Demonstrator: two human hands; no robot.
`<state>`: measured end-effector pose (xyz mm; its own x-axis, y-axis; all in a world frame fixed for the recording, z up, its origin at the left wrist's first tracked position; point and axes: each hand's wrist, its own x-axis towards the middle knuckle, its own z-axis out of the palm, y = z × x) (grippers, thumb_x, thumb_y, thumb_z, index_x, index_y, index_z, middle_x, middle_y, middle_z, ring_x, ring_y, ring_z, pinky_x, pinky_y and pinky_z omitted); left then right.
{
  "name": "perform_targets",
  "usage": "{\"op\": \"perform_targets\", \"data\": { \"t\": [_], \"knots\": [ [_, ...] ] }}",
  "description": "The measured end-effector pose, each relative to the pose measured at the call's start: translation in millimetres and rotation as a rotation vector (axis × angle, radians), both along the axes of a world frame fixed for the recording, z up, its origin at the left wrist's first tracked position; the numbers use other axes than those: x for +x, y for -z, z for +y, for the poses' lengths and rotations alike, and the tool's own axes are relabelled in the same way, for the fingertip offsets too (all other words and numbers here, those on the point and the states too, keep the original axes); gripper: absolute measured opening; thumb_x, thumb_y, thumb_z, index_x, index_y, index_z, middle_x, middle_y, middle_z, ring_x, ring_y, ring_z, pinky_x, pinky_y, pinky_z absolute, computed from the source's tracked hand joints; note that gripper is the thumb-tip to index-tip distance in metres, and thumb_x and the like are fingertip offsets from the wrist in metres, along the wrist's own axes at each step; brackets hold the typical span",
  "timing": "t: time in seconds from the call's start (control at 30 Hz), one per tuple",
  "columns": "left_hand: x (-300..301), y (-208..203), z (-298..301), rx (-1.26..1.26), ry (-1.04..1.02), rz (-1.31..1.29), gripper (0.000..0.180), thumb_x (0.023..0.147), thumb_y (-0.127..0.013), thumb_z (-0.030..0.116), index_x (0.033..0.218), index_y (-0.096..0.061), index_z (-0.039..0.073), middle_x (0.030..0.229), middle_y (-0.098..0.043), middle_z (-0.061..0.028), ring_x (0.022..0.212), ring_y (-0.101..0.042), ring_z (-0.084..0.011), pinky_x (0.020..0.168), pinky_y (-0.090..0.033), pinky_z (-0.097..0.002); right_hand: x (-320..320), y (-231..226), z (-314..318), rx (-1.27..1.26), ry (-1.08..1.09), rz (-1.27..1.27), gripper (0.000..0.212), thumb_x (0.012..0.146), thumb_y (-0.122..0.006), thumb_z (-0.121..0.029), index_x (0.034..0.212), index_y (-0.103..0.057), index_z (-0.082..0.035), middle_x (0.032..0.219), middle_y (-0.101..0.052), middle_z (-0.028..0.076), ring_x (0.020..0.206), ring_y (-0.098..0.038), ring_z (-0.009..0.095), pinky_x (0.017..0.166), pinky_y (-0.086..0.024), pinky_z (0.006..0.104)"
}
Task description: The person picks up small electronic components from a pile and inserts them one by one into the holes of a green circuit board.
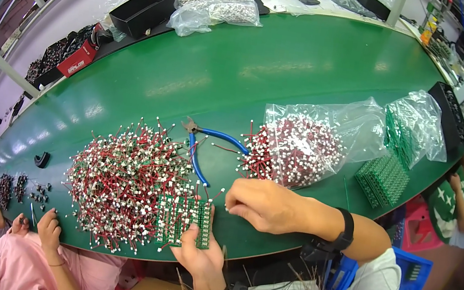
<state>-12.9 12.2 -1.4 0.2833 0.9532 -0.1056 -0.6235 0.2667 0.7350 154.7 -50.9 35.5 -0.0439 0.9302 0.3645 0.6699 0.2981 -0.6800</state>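
My left hand (pixel 203 264) holds a green circuit board panel (pixel 205 225) at its near edge, the thumb on top. Red wires with white connectors lie across the panel's left part. To the right of the panel hovers my right hand (pixel 264 205), its fingers closed in a pinch; whatever they hold, if anything, is hidden. Against the panel's left side rests a large heap of red-and-black wire leads with white connectors (pixel 121 182). Beyond the panel lie blue-handled cutting pliers (pixel 191 127), jaws pointing away. A clear bag of similar wire leads (pixel 306 150) spills leftward near my right hand.
At the right, green boards (pixel 382 181) are stacked beside another clear bag (pixel 420 128). Black trays and bags line the green table's (pixel 246 51) far edge. On the left, a co-worker in a pink shirt (pixel 46 267) works with both hands over the table.
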Motion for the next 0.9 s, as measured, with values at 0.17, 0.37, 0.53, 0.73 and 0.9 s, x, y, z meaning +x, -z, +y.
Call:
{"op": "perform_targets", "data": {
  "t": [0.17,0.37,0.53,0.73,0.9],
  "knots": [
    [2,-3,-4,0.032,-0.038,0.074,0.053,0.081,-0.046,-0.004,0.134,-0.043,-0.001,0.125,-0.055,-0.0205,0.115,-0.057,-0.0325,0.096,-0.051,-0.0484,-7,8,3,0.037,0.056,0.178,0.013,0.085,-0.067,-0.005,0.094,-0.060,0.001,0.085,-0.060,0.014,0.077,-0.062,0.034,0.066,-0.050,0.0398],
    [7,-14,-12,0.012,-0.098,0.207,0.050,0.080,-0.046,-0.005,0.130,-0.045,-0.002,0.118,-0.057,-0.0175,0.107,-0.060,-0.0289,0.092,-0.051,-0.0413,-14,10,5,0.020,0.064,0.218,0.011,0.084,-0.064,-0.004,0.092,-0.059,0.001,0.085,-0.059,0.017,0.078,-0.060,0.037,0.067,-0.049,0.0435],
    [5,7,-8,0.187,-0.048,0.110,0.050,0.078,-0.050,-0.005,0.128,-0.046,-0.003,0.114,-0.059,-0.0163,0.103,-0.061,-0.0287,0.092,-0.050,-0.0403,-18,15,6,0.031,0.106,0.196,0.011,0.084,-0.063,-0.004,0.092,-0.058,0.002,0.083,-0.056,0.016,0.077,-0.060,0.037,0.067,-0.050,0.0435],
    [6,1,-14,0.129,-0.058,0.105,0.040,0.077,-0.055,-0.013,0.115,-0.054,-0.005,0.102,-0.064,-0.0107,0.089,-0.062,-0.0183,0.082,-0.051,-0.0307,-23,18,4,0.037,0.178,0.061,0.012,0.081,-0.064,-0.003,0.089,-0.057,0.001,0.081,-0.057,0.014,0.070,-0.062,0.034,0.060,-0.052,0.0415],
    [7,9,-12,0.242,-0.064,0.208,0.045,0.079,-0.056,-0.011,0.123,-0.047,-0.005,0.105,-0.061,-0.0107,0.090,-0.060,-0.0165,0.081,-0.050,-0.0292,-23,17,3,0.000,0.188,0.017,0.017,0.077,-0.068,-0.003,0.090,-0.059,0.000,0.082,-0.059,0.013,0.072,-0.063,0.032,0.060,-0.053,0.0387]
  ]
}}
